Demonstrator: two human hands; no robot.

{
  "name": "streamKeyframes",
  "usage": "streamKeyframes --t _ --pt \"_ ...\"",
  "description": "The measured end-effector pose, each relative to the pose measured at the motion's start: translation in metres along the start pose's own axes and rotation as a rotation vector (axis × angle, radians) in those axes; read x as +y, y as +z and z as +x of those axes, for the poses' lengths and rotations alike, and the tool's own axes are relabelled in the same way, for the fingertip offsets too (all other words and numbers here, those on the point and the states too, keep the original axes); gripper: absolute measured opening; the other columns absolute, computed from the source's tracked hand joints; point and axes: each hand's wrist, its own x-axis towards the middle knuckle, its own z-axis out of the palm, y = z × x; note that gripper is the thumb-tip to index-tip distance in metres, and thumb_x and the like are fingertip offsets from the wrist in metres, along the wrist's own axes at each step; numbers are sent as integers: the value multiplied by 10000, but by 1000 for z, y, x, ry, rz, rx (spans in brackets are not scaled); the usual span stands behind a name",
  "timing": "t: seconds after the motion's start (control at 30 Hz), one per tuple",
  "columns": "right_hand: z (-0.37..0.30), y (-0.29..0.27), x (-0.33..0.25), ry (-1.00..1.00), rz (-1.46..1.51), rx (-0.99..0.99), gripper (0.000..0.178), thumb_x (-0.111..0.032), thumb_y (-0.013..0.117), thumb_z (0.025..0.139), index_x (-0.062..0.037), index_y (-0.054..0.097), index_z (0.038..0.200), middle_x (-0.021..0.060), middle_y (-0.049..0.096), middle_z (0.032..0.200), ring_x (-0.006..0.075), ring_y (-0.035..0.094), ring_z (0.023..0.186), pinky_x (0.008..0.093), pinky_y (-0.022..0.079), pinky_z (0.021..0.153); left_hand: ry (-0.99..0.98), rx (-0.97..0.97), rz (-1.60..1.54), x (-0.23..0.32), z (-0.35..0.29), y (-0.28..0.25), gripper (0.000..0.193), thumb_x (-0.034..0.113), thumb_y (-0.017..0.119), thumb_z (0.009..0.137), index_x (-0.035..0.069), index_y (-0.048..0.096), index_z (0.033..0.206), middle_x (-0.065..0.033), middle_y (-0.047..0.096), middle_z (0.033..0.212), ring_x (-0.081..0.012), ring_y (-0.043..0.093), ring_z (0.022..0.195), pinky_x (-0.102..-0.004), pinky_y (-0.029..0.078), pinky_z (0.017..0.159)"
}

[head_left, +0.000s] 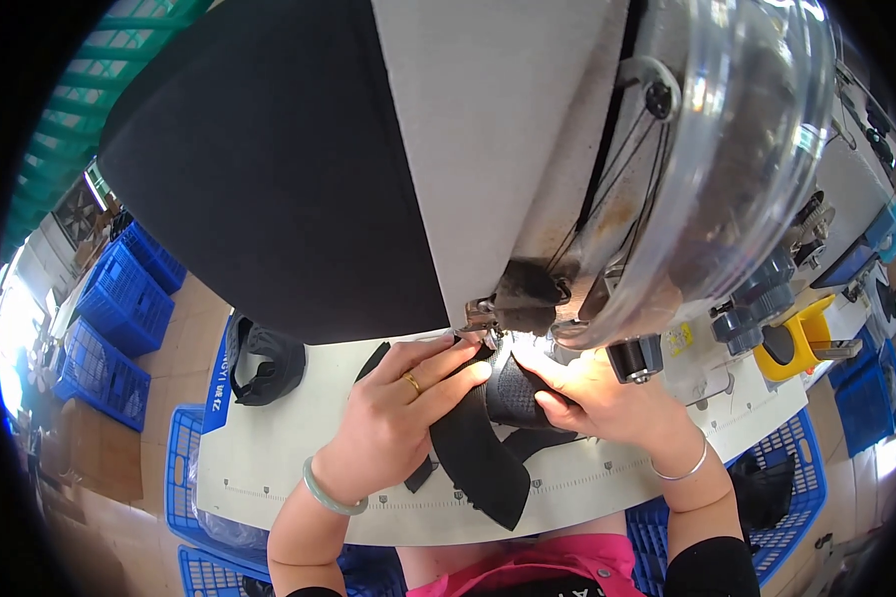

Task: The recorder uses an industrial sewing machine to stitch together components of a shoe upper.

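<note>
Below the needle area of a sewing machine [483, 316], both my hands are on a black fabric piece [480, 448] with a mesh part [516, 400]. My left hand [398, 393], wearing a ring and a pale green bangle, grips its left side, fingertips close to the presser foot. On the other side, my right hand [607, 396] pinches the mesh part between thumb and fingers; some of those fingers are hidden behind the machine. A strip of the black piece hangs toward me over the table [299, 448]. Bright lamp light washes out the stitching spot.
The machine head [508, 129] and a clear plastic cover [737, 169] fill the upper view. A stitched black piece [266, 363] lies at the table's left. Blue baskets [184, 468] stand around the table, and a yellow holder [801, 338] is at the right.
</note>
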Motion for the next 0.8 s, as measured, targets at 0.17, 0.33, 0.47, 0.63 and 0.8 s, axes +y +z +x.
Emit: streamKeyframes --t 0.17,0.33,0.47,0.63,0.8 --pt "2 -6 0 -2 -53 -86 267 -254 710 745 -119 540 590 36 464 503 216 475 457 327 384 516 29 -40 40 0 -1 -1 461 -60 608 596 29 643 1046 -101 612 1157 -275 562 1017 -330 522 821" --pt "9 -2 13 -39 73 -19 221 -225 704 727 -101 541 644 50 477 534 239 488 475 338 416 553 59 -26 206 7 1 3 388 16 594 638 10 640 1023 -112 634 1101 -236 583 941 -317 533 777" --pt "16 -9 18 -70 126 -42 169 -166 680 704 -80 535 684 61 494 568 262 513 521 393 446 631 101 -3 266 11 1 7 362 50 593 662 5 639 1019 -127 642 1076 -219 594 898 -303 535 736" --pt "14 -19 24 4 48 -325 423 -244 643 787 -176 610 1202 58 641 997 253 604 933 371 466 854 59 48 370 21 2 13 335 12 601 661 20 652 991 -107 655 1038 -222 611 866 -305 537 708" --pt "26 -34 25 62 -4 -459 444 -302 648 810 -181 596 1234 63 645 1079 244 581 1055 354 443 939 76 37 434 25 4 17 356 18 600 674 -11 640 1027 -146 647 1035 -238 608 889 -310 534 704"
